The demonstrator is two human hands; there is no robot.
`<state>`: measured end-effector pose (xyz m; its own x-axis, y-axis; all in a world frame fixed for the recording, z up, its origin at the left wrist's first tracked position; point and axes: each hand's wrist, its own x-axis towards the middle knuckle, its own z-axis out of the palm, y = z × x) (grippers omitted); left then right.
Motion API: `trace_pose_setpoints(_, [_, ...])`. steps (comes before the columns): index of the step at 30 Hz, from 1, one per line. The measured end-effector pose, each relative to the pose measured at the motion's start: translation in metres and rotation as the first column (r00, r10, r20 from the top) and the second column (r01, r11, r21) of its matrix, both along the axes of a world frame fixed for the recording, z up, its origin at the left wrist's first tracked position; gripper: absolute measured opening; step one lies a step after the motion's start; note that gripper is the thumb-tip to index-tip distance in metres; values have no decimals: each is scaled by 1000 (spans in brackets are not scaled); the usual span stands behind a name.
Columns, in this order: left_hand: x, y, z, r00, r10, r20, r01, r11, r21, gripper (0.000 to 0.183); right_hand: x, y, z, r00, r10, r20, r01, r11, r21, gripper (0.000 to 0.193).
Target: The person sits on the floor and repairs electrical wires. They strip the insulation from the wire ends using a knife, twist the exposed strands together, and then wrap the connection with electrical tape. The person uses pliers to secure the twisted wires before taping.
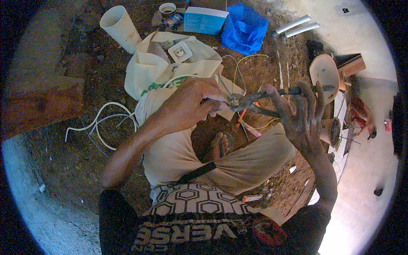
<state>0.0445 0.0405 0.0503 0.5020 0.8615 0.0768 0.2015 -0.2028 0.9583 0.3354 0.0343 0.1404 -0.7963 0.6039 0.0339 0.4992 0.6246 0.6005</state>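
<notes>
My right hand (pixel 301 110) grips a pair of dark pliers (pixel 255 101), its fingers wrapped over the two spread handles. The jaws point left and meet the fingertips of my left hand (pixel 187 104). Those fingers are closed in a pinch at the jaws; the small thing in them is too hidden to name. A white cable (pixel 182 77) runs behind my left hand. Thin yellow wire (pixel 235 72) and grey wire (pixel 240 70) loop up just beyond the jaws. A white square electrical fitting (pixel 180 52) lies on a pale bag (pixel 146 63) ahead of my left hand.
At the back stand a tall whitish cup (pixel 120 27), a blue-and-white box (pixel 205 20) and a blue plastic bag (pixel 245 29). Two white tubes (pixel 297 26) lie farther right. Loose white cable (pixel 100 123) curls at left, near a wooden board (pixel 42 104). A pale bowl (pixel 325 76) sits right.
</notes>
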Motion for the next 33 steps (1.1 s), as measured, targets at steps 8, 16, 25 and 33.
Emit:
trace_pose_setpoints(8, [0,-3,-2,998,5,-56,-3,999,41,16,1,-2,-3,997,44,-58,-39,996,81,54])
trace_pose_setpoints(16, [1,-5,-2,992,51,-114,-30,983,179,11,-3,-6,5,998,63,7,-63,992,106,52])
trace_pose_setpoints(25, [3,-6,0,979,67,-194,-25,977,213,11,-1,-1,3,994,110,-20,-107,988,114,46])
trace_pose_setpoints(33, [4,-10,-2,959,24,-282,33,980,197,20,8,7,-11,975,173,-137,-148,974,172,43])
